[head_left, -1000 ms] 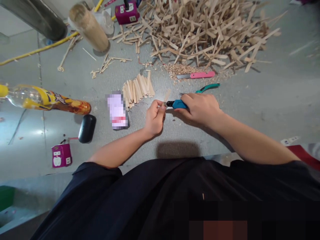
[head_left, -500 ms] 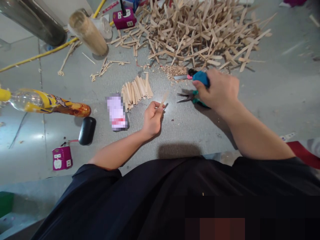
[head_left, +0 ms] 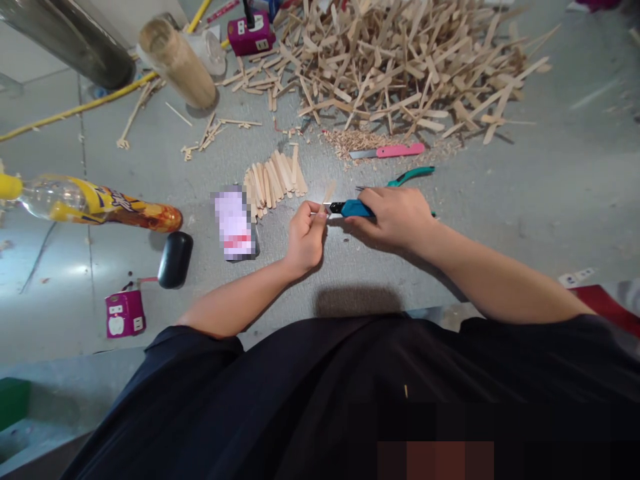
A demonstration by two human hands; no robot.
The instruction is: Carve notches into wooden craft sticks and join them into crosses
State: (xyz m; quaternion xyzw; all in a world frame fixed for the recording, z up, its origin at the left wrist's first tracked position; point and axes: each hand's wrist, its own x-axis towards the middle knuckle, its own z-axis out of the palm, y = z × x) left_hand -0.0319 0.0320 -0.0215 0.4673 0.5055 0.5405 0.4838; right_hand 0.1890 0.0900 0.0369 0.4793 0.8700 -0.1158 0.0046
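Right hand (head_left: 397, 215) has moved left and nearer since the earlier frame, closed around a blue-and-black utility knife (head_left: 358, 208), its metal blade (head_left: 327, 209) now at a flat, pale wooden stick (head_left: 330, 190). Left hand (head_left: 306, 239) pinches this stick, right of a fanned row of similar sticks (head_left: 274, 179). Teal-handled metal pliers (head_left: 412, 175) lie partly hidden beyond the right hand.

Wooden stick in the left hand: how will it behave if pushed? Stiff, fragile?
Probably fairly stiff: the stick stands out from the left hand without drooping. Likely light, being small, thin, pale wood. It might split or snap under a hard push from the blue knife, since it looks so slim.
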